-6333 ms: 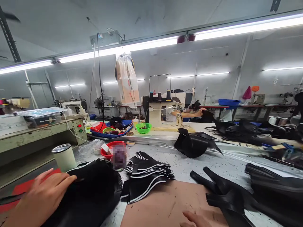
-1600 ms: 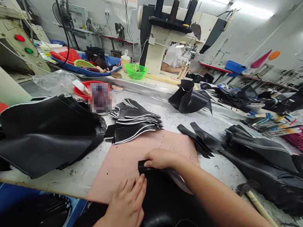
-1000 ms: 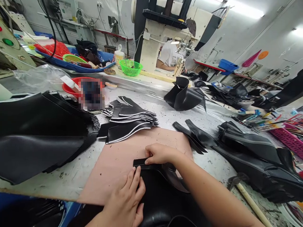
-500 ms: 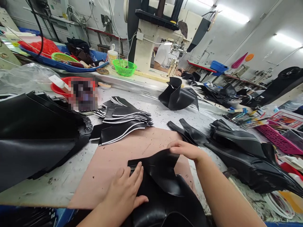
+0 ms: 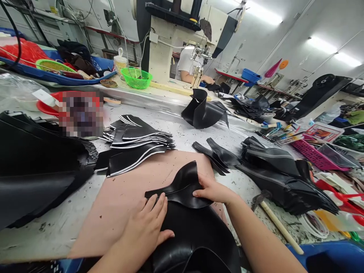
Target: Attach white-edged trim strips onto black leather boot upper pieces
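A black leather piece [image 5: 183, 181] with a narrow strip end and a wide curved end lies over a pinkish-tan board [image 5: 122, 204]. My right hand [image 5: 213, 189] pinches its wide end, the thumb on the near face and the fingers behind. Flat on the strip end rests my left hand [image 5: 148, 222], fingers stretched out and thumb spread. Beneath both, a larger black leather piece [image 5: 199, 227] curves toward me and seems joined to the smaller one along a seam; the join is partly hidden by my left fingers.
White-edged black pieces [image 5: 136, 136] lie fanned behind the board. Large black sheets [image 5: 36, 170] are stacked left, more leather parts [image 5: 273, 170] right. A hammer [image 5: 280, 225] lies at the right beside a tape roll [image 5: 314, 223]. Beyond the sewing machine [image 5: 162, 49] sits a person [image 5: 186, 66].
My right hand has shifted down along the wide end, its thumb now on the near face. That end has turned to show more of its face. The view has swung right, uncovering the hammer.
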Action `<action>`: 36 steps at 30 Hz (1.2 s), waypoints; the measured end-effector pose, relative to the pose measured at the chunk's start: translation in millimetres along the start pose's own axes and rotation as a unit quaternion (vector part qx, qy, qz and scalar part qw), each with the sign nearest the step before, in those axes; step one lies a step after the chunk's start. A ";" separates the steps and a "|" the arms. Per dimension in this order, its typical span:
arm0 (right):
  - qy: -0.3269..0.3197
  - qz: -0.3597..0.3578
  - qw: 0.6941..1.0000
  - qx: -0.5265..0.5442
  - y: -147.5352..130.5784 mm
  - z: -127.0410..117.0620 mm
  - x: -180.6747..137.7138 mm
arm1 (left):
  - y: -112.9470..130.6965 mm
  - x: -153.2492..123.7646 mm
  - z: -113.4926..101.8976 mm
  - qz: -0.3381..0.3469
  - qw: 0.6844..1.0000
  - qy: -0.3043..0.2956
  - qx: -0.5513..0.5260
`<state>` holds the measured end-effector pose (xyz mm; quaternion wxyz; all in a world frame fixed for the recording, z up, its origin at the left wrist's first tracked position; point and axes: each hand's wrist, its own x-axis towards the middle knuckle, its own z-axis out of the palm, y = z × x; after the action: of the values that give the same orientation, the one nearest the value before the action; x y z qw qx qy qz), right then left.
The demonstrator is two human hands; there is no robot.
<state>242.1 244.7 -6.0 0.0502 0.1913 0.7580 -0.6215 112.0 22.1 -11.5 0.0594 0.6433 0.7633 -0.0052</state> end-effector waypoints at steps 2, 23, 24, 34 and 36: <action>-0.009 -0.004 0.999 -0.033 -0.7 -2.4 0.8 | 3.1 2.8 -0.1 0.008 1.000 0.002 0.000; 0.123 0.077 0.976 -0.161 -3.9 2.8 3.7 | 25.2 23.0 -3.7 0.043 0.999 -0.016 0.018; 0.138 0.087 0.973 -0.165 -3.2 3.8 3.5 | 27.1 23.3 -1.3 0.054 0.998 -0.006 0.020; 0.114 0.130 0.984 -0.037 17.7 -13.0 -39.0 | 37.2 29.4 17.0 0.092 0.994 0.039 0.036; 0.123 0.120 0.985 -0.023 22.3 -10.3 -44.1 | 37.1 30.3 14.4 0.091 0.995 0.027 0.034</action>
<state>292.3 248.0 -10.5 0.0355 0.3548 0.7438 -0.5653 144.7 57.1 -26.3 0.0168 0.7116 0.7023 -0.0081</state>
